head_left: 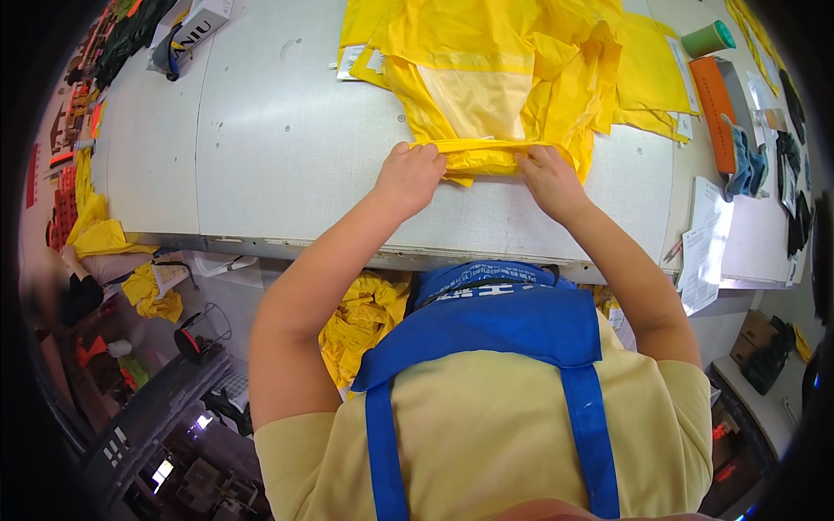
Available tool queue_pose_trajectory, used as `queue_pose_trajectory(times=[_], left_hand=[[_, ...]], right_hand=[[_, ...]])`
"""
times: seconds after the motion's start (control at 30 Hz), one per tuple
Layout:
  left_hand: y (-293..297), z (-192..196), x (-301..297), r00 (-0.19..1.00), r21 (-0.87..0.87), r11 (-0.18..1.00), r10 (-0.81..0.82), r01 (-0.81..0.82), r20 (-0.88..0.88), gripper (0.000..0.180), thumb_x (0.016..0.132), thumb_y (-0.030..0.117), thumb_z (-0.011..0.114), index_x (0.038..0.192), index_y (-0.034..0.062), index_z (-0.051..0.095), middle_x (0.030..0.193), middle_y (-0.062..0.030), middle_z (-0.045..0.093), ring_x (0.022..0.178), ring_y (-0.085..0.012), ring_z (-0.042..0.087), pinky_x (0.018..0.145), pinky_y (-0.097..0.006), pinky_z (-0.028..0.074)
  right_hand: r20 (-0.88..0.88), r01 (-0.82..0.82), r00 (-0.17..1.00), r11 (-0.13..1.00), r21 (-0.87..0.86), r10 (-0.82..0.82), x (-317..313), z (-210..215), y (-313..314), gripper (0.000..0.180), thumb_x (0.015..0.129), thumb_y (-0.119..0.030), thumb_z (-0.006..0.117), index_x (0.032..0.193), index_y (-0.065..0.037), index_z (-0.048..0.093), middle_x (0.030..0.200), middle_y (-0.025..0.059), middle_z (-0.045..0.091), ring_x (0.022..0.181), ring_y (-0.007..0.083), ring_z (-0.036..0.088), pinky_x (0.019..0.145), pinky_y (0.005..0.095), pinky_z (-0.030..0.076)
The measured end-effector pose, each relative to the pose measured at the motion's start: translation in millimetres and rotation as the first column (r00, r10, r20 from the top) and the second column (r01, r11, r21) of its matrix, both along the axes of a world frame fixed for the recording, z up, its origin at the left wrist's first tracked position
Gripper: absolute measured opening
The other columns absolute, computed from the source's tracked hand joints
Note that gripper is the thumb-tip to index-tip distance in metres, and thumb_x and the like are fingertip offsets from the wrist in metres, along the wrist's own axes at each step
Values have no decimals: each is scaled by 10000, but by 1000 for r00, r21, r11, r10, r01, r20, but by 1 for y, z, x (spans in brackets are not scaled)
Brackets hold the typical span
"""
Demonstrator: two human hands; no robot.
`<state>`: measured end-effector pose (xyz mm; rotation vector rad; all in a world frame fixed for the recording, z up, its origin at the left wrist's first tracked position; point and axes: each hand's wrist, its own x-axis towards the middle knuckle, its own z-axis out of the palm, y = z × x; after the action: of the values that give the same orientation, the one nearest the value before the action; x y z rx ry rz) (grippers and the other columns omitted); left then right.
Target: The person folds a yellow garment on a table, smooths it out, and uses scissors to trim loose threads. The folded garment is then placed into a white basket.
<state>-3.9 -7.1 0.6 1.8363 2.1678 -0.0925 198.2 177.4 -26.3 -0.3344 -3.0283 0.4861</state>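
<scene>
The table (287, 148) spans 10 to 2 o'clock and supports the work from below. The yellow garment (482, 39) lies on it at 12 to 1 o'clock, spread and wrinkled. Judging by its creases and sheen, the fabric is light, limp, somewhat slippery and not fragile; a single-point hold would probably let it sag or skew. The pale mesh (478, 95) appears softer and easier to snag, so avoid pulling there. Take hold along the near edge (486, 163), at its 9 and 3 o'clock ends. The left hand (411, 178) closes on the 9 o'clock end, fingers curled over the fabric; the right hand (552, 181) clamps the 3 o'clock end likewise. Thumb placement cannot be told.
</scene>
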Motion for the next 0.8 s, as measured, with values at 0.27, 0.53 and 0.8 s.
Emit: queue_pose_trajectory(times=[0.27, 0.53, 0.8], left_hand=[[18, -32, 48, 996, 565, 824, 31, 22, -83, 269, 804, 129, 532, 1056, 47, 578, 987, -136, 584, 904, -302, 551, 826, -422, 406], [17, -55, 49, 984, 368, 912, 169, -181, 63, 102, 812, 139, 536, 886, 71, 553, 900, -103, 620, 870, -283, 597, 787, -435, 448], [38, -12, 18, 978, -35, 986, 164, -161, 131, 128, 817, 131, 531, 917, 61, 570, 835, -91, 627, 909, -305, 576, 776, -412, 456]], right_hand=[[-34, 4, 999, 1000, -23, -5, -9, -22, 4, 196, 855, -145, 556, 1020, -43, 584, 945, 110, 595, 991, 301, 539, 860, 393, 462], [-10, 99, 995, 988, -122, -101, -8, -9, 3, 184, 861, -153, 564, 1011, -46, 579, 991, 127, 608, 1049, 305, 537, 881, 392, 459], [-50, -28, 998, 990, 140, 36, 0, 4, 11, 184, 849, -169, 559, 1017, -105, 599, 1007, 86, 629, 1101, 306, 518, 913, 389, 422]])
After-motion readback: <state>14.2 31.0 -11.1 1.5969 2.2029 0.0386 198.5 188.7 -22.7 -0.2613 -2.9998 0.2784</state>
